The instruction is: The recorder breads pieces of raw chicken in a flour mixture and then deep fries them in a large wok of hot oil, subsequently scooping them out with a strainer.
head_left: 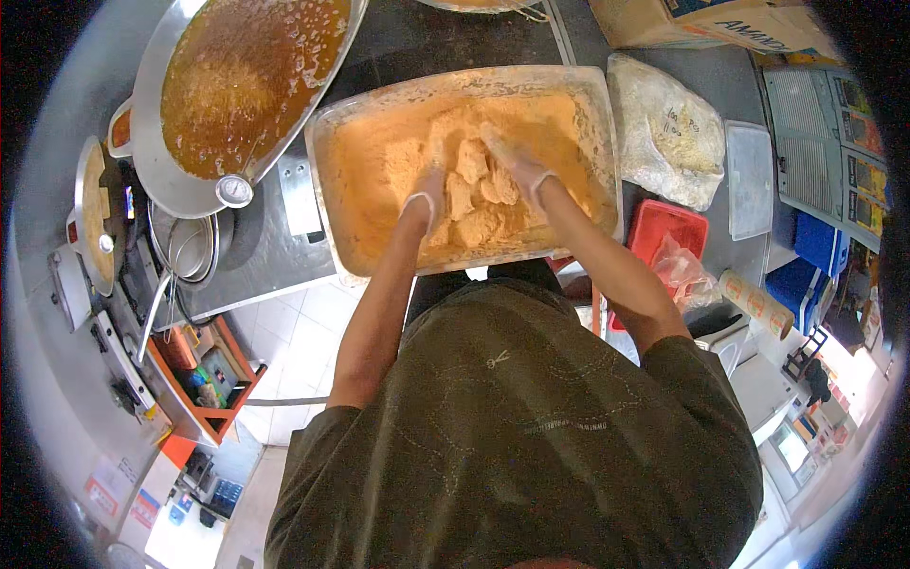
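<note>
A large clear plastic tub holds orange-tinted breading flour. Several lumpy food pieces coated in it lie in the middle, heaped toward the near side. My left hand, in a thin see-through glove dusted with flour, reaches in along the left of the pieces. Along their right side lies my right hand, gloved the same way, its fingers stretched toward the far wall. Neither hand is closed around a piece. Flour partly hides the fingers, and whether they touch the pieces cannot be told.
A wide pan of bubbling oil with a dial thermometer stands at the tub's upper left. Strainers sit below it. To the right are a flour-filled plastic bag, a red tray, a clear lid and a cardboard box.
</note>
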{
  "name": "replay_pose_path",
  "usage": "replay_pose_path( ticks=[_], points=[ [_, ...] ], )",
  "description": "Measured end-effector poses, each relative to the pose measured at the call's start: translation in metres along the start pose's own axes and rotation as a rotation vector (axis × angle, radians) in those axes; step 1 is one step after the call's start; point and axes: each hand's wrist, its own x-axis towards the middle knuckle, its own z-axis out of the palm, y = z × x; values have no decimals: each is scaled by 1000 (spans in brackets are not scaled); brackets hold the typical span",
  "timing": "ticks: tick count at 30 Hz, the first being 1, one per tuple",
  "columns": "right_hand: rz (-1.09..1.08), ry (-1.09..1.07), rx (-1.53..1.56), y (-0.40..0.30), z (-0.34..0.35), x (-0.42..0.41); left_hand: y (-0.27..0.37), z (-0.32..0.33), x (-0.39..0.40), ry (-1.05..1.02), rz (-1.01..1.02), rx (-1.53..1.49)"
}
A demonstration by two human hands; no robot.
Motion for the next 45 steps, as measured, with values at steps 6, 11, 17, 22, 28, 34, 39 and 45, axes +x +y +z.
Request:
replay_pose_path(
  ticks=[6,11,17,22,28,34,39,45],
  points=[
    [-48,-229,463,23,-91,-21,118,-38,-85,146,4,185],
    [-6,54,-853,121,-87,46,28,-47,-75,-97,150,1437],
    [113,19,30,-1,3,-27,43,21,-52,109,160,623],
    [-214,-122,122,4,-36,-18,91,-5,-57,67,-142,-352],
    [-6,241,-455,-15,-100,59,97,-61,-24,193,-212,-289],
    [-216,192,-311,-12,-22,109,177,22,7,121,-353,-460],
    [-63,-193,-204,-40,-35,25,169,-15,-82,178,-103,-242],
    [-303,26,-538,23,-86,11,59,-50,-92,303,-139,154]
  ],
)
